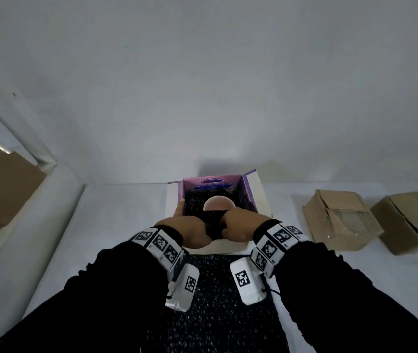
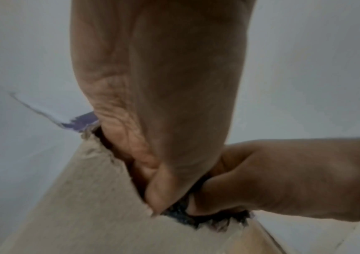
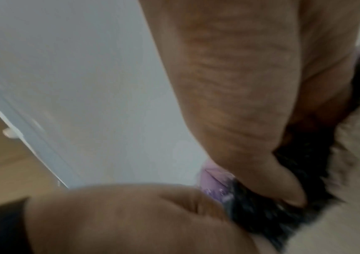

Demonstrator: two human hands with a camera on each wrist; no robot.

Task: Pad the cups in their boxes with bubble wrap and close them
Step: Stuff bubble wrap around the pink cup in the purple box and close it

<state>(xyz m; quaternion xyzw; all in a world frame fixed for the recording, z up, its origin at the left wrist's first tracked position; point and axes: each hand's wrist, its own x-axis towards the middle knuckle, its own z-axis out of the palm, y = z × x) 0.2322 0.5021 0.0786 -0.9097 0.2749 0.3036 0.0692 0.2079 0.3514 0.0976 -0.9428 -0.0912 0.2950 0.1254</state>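
Observation:
An open purple box (image 1: 247, 186) stands on the white table (image 1: 116, 225) with its flaps spread. Inside, a pale pink cup (image 1: 218, 203) sits bottom up, ringed by black bubble wrap (image 1: 195, 202). My left hand (image 1: 187, 228) grips the box's near left corner, fingers outside the wall and thumb (image 2: 159, 194) pushed in against the bubble wrap (image 2: 181, 214). My right hand (image 1: 238, 225) pinches a fold of the same wrap at the near edge, seen up close as dark bubble wrap (image 3: 261, 214) under the right hand's fingers (image 3: 279, 185). The rest of the cup is hidden.
A loose sheet of black bubble wrap (image 1: 215, 289) lies on the table between my forearms. Two closed brown cardboard boxes (image 1: 340, 220) (image 1: 411, 220) stand at the right. The wall rises just behind the purple box, and a pale frame (image 1: 24, 149) with brown board runs along the left.

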